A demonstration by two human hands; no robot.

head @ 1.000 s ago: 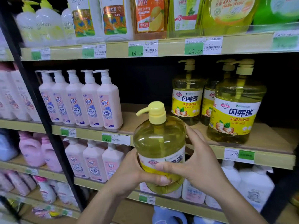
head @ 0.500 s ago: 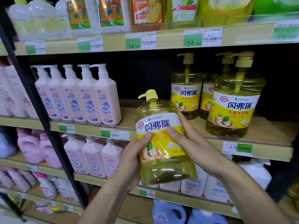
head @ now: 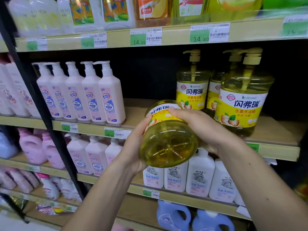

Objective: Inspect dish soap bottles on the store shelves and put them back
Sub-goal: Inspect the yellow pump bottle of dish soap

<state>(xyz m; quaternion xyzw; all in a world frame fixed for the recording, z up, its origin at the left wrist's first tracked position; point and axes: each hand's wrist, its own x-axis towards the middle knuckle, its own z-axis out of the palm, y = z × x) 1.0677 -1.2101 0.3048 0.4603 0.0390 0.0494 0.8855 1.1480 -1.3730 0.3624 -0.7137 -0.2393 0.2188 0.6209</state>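
Both hands, left [head: 133, 147] and right [head: 205, 130], gripped the tipped bottle [head: 168, 139] mid-frame, base toward camera; slick plastic could slip, or soap leak.

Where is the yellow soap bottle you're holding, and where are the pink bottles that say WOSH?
held yellow soap bottle [head: 168, 147]: head view, on its round see-through base, tipped toward the camera.
pink WOSH bottles [head: 93, 97]: head view, on the body of one bottle in the row standing on the shelf.
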